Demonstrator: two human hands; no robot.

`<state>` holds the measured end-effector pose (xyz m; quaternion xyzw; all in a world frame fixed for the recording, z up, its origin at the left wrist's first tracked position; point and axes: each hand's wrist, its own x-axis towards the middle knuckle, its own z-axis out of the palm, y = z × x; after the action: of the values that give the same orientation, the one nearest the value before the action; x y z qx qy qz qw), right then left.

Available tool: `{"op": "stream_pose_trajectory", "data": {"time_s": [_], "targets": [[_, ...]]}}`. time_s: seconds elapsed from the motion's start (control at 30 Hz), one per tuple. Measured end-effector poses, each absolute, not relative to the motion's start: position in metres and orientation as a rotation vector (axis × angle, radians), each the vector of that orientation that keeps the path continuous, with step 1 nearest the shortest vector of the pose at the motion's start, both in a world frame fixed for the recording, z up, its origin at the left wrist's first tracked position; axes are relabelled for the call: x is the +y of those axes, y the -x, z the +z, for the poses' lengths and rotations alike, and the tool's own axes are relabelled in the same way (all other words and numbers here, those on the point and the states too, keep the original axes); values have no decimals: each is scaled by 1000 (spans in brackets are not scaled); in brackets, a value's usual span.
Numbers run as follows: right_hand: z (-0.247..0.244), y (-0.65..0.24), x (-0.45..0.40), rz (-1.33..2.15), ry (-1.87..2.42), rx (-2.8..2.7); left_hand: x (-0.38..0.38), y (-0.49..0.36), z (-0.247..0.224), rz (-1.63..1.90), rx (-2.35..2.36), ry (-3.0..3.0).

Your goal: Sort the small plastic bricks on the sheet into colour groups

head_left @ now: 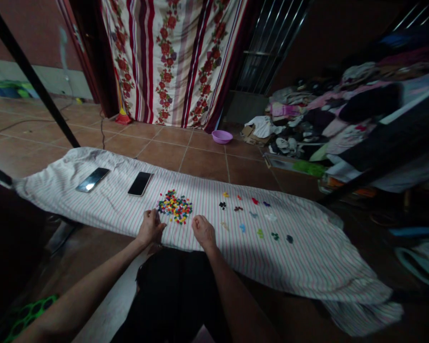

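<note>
Your left hand (151, 227) and right hand (203, 231), fingers bent, sit at 8 and 4 o'clock of the pile of coloured pieces (175, 206) on the striped cloth (110, 209), 13 small groups (222, 206) lying towards 3 o'clock, though how open your grips are, or what they hold, I cannot tell.
</note>
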<state>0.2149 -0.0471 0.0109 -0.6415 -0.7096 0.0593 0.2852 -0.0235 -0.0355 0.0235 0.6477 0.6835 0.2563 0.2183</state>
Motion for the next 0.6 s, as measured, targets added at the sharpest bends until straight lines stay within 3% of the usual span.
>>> {"op": "stream_pose_trajectory", "data": {"time_s": [0.6], "targets": [[3,-218,-45,133,1707,-1909,22,-12,43,686,1767,-1974]]}}
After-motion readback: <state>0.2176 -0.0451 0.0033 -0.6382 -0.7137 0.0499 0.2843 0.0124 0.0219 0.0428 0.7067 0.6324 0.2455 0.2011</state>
